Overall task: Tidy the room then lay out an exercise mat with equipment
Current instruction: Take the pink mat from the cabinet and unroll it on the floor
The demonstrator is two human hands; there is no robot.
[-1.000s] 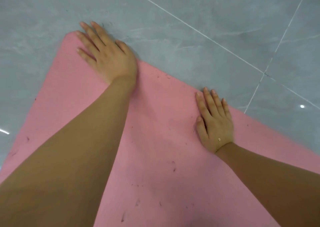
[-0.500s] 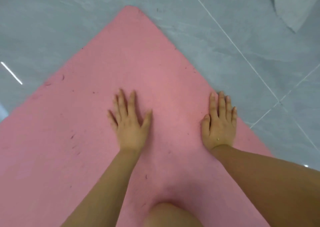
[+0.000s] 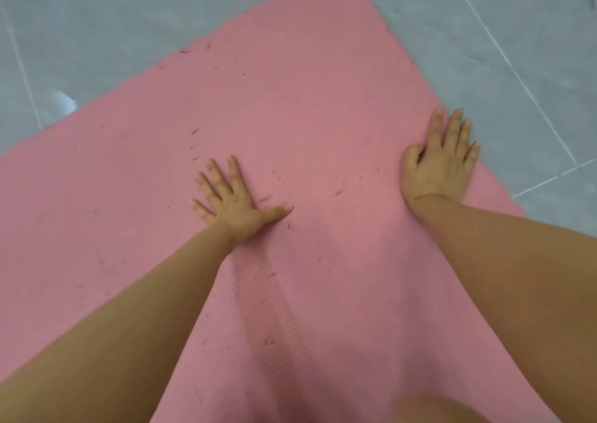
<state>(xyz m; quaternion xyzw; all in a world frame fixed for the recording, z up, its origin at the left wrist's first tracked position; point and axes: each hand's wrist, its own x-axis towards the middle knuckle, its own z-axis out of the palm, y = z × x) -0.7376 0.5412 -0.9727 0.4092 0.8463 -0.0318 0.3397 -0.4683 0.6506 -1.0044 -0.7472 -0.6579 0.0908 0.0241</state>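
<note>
Pink exercise mat point(image 3: 323, 106) spread flat on the grey tiled floor point(image 3: 97, 35). Left hand point(image 3: 235, 203) and right hand point(image 3: 439, 164) palm-down on it, fingers splayed, gripping nothing. Probably pressing out curl near the right edge.

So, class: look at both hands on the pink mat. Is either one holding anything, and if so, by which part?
Nothing is held. The left hand and right hand lie flat, fingers spread, on the pink mat.

Soft, even light; a pale glare spot on the floor point(image 3: 64, 101) at left. Slightly blurred throughout, perhaps from motion; edges bow.
</note>
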